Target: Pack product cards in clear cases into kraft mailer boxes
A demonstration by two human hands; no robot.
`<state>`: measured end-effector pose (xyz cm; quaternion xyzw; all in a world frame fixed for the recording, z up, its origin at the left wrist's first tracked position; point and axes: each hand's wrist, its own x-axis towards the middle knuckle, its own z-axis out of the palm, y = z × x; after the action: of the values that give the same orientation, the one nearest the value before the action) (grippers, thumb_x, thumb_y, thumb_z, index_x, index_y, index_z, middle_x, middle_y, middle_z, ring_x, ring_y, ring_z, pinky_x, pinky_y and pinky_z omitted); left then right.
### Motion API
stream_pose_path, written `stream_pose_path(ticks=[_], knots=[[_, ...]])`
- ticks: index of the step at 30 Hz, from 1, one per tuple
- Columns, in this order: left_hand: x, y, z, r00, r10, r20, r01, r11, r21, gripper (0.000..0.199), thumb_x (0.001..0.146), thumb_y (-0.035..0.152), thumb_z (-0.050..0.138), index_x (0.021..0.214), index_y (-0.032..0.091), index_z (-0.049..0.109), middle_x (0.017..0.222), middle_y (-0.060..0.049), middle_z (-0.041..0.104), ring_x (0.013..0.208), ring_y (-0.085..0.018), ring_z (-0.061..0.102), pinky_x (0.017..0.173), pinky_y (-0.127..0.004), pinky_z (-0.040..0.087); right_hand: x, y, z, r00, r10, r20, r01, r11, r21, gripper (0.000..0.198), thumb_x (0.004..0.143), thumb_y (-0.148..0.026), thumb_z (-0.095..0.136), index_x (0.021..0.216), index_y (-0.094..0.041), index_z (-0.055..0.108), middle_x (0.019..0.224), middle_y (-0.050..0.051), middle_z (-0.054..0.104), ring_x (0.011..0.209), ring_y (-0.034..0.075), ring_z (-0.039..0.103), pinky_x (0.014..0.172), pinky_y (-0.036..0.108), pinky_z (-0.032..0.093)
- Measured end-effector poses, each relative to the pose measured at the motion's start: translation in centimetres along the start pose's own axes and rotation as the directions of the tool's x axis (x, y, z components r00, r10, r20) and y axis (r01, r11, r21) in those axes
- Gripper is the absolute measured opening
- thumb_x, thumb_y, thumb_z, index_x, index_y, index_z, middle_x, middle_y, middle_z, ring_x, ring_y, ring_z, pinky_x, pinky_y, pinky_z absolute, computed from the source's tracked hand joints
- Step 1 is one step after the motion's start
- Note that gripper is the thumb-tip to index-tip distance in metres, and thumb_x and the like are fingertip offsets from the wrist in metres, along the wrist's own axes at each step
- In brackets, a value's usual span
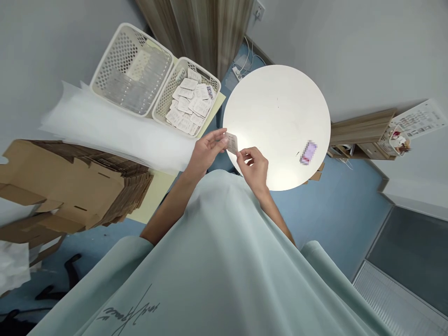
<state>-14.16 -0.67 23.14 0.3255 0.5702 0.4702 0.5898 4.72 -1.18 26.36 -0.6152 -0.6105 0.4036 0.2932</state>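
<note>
A small printed card point(231, 143), pale with rounded corners, is held between my two hands over the near left edge of the round white table point(269, 107). My left hand point(207, 150) pinches its left side between thumb and fingers. At its lower right corner, my right hand point(254, 169) has thumb and forefinger pinched together on the card, other fingers curled. Similar printed cards point(191, 100) fill a white perforated basket point(214, 83) to the left of the table.
A second white basket point(105, 60) holds clear plastic pieces point(135, 86). White sheets point(105, 126) and stacked flat cardboard boxes point(91, 186) lie at the left. A blurred purple item point(308, 152) rests on the round table's right side. Cables and a power strip point(237, 72) lie behind.
</note>
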Motion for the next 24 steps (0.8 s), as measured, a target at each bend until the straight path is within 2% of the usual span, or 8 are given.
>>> stream_pose_path(ticks=[4,8,11,13,16,19,22,24], knots=[[-0.3,0.9,-0.8,1.000,0.007,-0.028,-0.007,1.000,0.011,0.045,0.087,0.059,0.094,0.110,0.021,0.084,0.109,-0.010,0.084,0.095,-0.023,0.076,0.092,-0.041,0.067,0.5,0.7,-1.6,0.984,0.159,0.084,-0.174,0.962,0.210,0.045,0.098,-0.070,0.077,0.090,-0.026,0.071,0.082,0.000,0.072,0.077,0.020,0.075,0.064,0.031,0.055],[-0.3,1.2,-1.2,1.000,-0.004,0.026,0.006,0.998,-0.060,0.043,0.084,0.056,0.098,0.105,0.021,0.085,0.103,-0.008,0.083,0.091,-0.021,0.075,0.089,-0.039,0.066,0.6,0.6,-2.7,0.966,0.208,0.154,-0.248,0.914,0.322,0.046,0.092,-0.071,0.085,0.089,-0.027,0.073,0.071,-0.001,0.067,0.073,0.020,0.073,0.063,0.032,0.054],[-0.1,1.1,-1.4,0.994,-0.030,0.107,0.048,0.986,-0.162,0.048,0.084,0.059,0.099,0.112,0.023,0.085,0.107,-0.008,0.083,0.098,-0.023,0.078,0.092,-0.040,0.066,0.7,0.2,-2.9,0.956,0.214,0.202,-0.280,0.874,0.398,0.046,0.089,-0.071,0.089,0.088,-0.026,0.075,0.075,0.000,0.070,0.073,0.018,0.071,0.064,0.031,0.054],[0.0,1.0,-1.5,0.982,-0.042,0.186,0.085,0.970,-0.229,0.059,0.083,0.064,0.099,0.125,0.026,0.084,0.118,-0.009,0.084,0.109,-0.026,0.080,0.097,-0.042,0.066,0.8,0.1,-2.9,0.942,0.218,0.254,-0.313,0.842,0.440,0.048,0.087,-0.072,0.090,0.086,-0.026,0.075,0.077,0.000,0.070,0.072,0.017,0.070,0.062,0.031,0.052],[0.0,1.2,-1.5,0.941,-0.047,0.335,0.150,0.946,-0.289,0.079,0.081,0.071,0.099,0.145,0.029,0.078,0.138,-0.013,0.082,0.126,-0.033,0.078,0.106,-0.047,0.065,0.8,0.0,-2.7,0.910,0.230,0.345,-0.382,0.792,0.477,0.051,0.085,-0.074,0.091,0.084,-0.025,0.075,0.075,0.000,0.069,0.070,0.016,0.067,0.060,0.029,0.050],[-0.2,1.4,-1.4,0.894,-0.053,0.445,0.203,0.933,-0.297,0.090,0.080,0.075,0.098,0.153,0.028,0.075,0.150,-0.017,0.078,0.138,-0.040,0.075,0.114,-0.053,0.062,0.6,0.2,-2.4,0.874,0.247,0.418,-0.443,0.756,0.482,0.055,0.081,-0.077,0.093,0.082,-0.025,0.074,0.071,0.000,0.068,0.067,0.015,0.064,0.058,0.028,0.048],[-0.4,1.6,-1.1,0.883,-0.051,0.466,0.202,0.939,-0.279,0.089,0.082,0.076,0.097,0.154,0.027,0.076,0.152,-0.018,0.077,0.142,-0.043,0.072,0.118,-0.055,0.060,0.4,0.5,-2.0,0.862,0.251,0.441,-0.462,0.747,0.479,0.057,0.079,-0.079,0.093,0.081,-0.025,0.073,0.072,0.000,0.068,0.067,0.016,0.065,0.059,0.029,0.049],[-0.5,1.7,-0.8,0.898,-0.048,0.438,0.174,0.952,-0.253,0.086,0.082,0.075,0.096,0.152,0.027,0.077,0.151,-0.018,0.077,0.141,-0.042,0.073,0.117,-0.054,0.061,0.2,0.7,-1.7,0.887,0.265,0.379,-0.427,0.783,0.451,0.057,0.081,-0.079,0.091,0.086,-0.025,0.075,0.075,0.000,0.069,0.070,0.017,0.067,0.061,0.029,0.051]])
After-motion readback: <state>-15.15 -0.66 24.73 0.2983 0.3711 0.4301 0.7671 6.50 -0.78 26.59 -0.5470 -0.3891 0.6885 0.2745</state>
